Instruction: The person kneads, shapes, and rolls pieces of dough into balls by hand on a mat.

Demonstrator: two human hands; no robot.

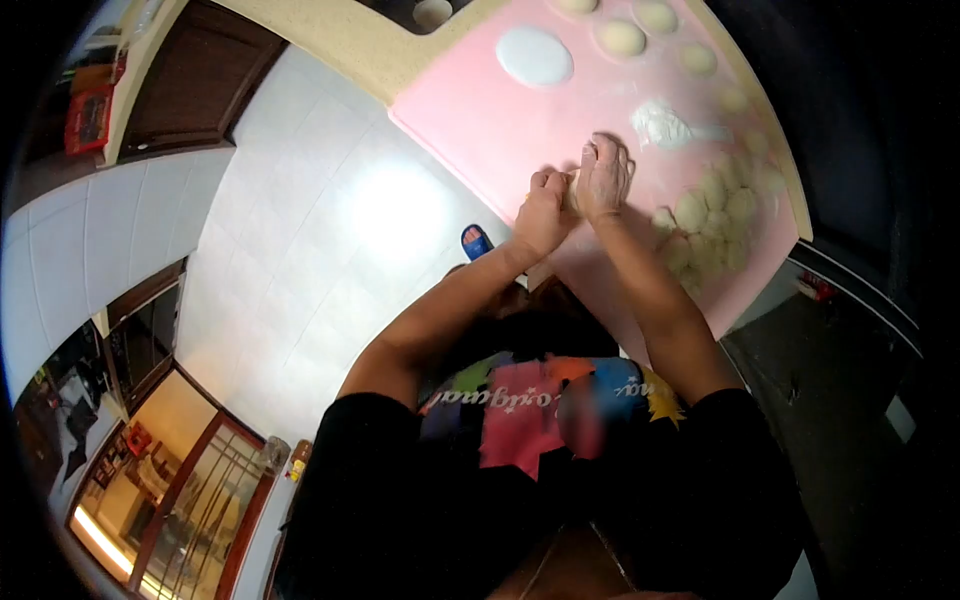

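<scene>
My left hand (543, 210) is closed, its fingers curled round the left side of a small pale piece of dough (572, 192). Against the other side of the dough presses my right hand (605, 178), its floury fingers bent and held together. Both hands rest low over a pink mat (470, 120), near its left edge, and hide most of the dough. To the right lies a cluster of small dough pieces (715, 212). A heap of white flour (660, 125) sits beyond my right hand.
Several larger round dough balls (620, 38) lie at the mat's far end, beside a white oval disc (535, 56). A pale counter edge (330, 35) borders the mat. Below are a tiled floor (290, 200) and a blue slipper (477, 241) on a foot.
</scene>
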